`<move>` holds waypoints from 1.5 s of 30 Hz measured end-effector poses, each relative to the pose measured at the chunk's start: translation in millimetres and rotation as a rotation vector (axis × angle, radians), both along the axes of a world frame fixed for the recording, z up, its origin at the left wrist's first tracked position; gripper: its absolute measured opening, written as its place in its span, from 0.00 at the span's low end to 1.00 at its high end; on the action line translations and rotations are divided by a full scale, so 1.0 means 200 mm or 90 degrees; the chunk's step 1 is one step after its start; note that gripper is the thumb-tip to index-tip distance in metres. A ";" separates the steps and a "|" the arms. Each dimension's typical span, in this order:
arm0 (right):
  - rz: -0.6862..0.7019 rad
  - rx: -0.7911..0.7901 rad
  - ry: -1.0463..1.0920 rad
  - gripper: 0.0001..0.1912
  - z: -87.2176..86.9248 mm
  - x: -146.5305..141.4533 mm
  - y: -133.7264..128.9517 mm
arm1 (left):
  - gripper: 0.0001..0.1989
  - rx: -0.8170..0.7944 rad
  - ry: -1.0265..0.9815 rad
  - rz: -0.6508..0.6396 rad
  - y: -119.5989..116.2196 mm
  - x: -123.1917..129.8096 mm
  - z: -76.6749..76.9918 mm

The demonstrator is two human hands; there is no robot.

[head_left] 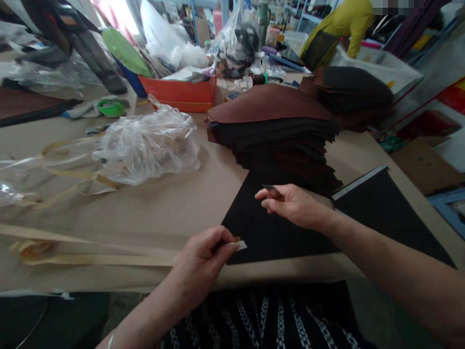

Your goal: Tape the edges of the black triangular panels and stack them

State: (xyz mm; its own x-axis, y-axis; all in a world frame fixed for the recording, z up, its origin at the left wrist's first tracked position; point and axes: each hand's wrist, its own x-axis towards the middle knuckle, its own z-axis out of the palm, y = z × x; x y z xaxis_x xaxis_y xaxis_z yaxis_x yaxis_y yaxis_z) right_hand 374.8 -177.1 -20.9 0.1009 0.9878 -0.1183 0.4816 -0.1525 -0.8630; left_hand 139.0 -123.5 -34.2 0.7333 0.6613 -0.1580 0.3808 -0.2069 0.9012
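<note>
Tan worktable [152,218] with a big pile of dark cut sheets [279,133], black sheet [272,232] lying in front of it.

Left hand [203,264] pinches a little white strip [241,245] at the sheet's corner; right hand [290,204] pinches a small dark scrap [272,192] just above the sheet.

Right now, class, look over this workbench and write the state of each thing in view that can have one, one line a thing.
Left hand: pinching a small white strip
Right hand: pinching a small dark piece
Black sheet: lying flat on the table
Stack of dark sheets: piled, edges uneven
Clear plastic bag: crumpled
Orange box: open-topped
Beige strip: lying loose, partly curled
</note>
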 end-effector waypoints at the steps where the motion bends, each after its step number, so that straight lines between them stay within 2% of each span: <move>1: -0.027 -0.053 0.087 0.13 -0.01 -0.02 -0.08 | 0.10 0.000 0.003 -0.018 -0.02 0.03 -0.01; 3: -0.067 -0.122 0.211 0.14 -0.03 -0.06 -0.22 | 0.10 0.001 0.003 -0.041 -0.07 0.09 -0.01; 6: -0.101 -0.151 0.304 0.15 -0.06 -0.11 -0.35 | 0.10 0.005 0.004 -0.046 -0.12 0.16 -0.01; 11: -0.126 -0.152 0.365 0.10 -0.11 -0.13 -0.42 | 0.09 0.014 -0.014 -0.041 -0.19 0.25 -0.02; 15: -0.143 -0.103 0.366 0.09 -0.15 -0.14 -0.45 | 0.09 0.055 -0.010 -0.063 -0.22 0.29 -0.03; 17: -0.158 -0.099 0.374 0.08 -0.16 -0.15 -0.48 | 0.10 0.067 0.009 -0.122 -0.22 0.30 -0.03; 23: -0.161 -0.130 0.462 0.05 -0.17 -0.21 -0.60 | 0.08 0.097 0.097 -0.436 -0.16 0.33 0.00; 26: -0.168 -0.118 0.463 0.06 -0.16 -0.21 -0.64 | 0.11 0.083 0.099 -0.527 -0.18 0.40 -0.01; 30: -0.243 -0.092 0.396 0.06 -0.15 -0.08 -0.73 | 0.15 0.056 0.189 -0.465 -0.20 0.48 -0.01; 36: -0.470 -0.090 0.215 0.07 -0.20 0.37 -0.97 | 0.20 0.050 0.302 -0.389 -0.11 0.43 -0.05; 38: -0.482 -0.120 0.172 0.08 -0.21 0.46 -1.01 | 0.22 0.025 0.370 -0.383 -0.07 0.40 -0.07; 40: -0.465 -0.149 0.101 0.08 -0.23 0.49 -1.02 | 0.23 0.008 0.421 -0.361 -0.05 0.38 -0.08; 45: -0.398 -0.167 -0.096 0.08 -0.25 0.44 -0.96 | 0.22 -0.010 0.487 -0.314 -0.04 0.37 -0.10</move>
State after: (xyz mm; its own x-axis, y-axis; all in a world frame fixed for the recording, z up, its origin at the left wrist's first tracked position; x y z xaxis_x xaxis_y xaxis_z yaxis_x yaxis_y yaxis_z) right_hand 462.4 -369.4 -71.7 0.6762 0.6796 -0.2844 0.3472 -0.6345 -0.6905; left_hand 212.6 -131.1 -53.3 0.6235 0.2941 -0.7243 0.7478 -0.4947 0.4428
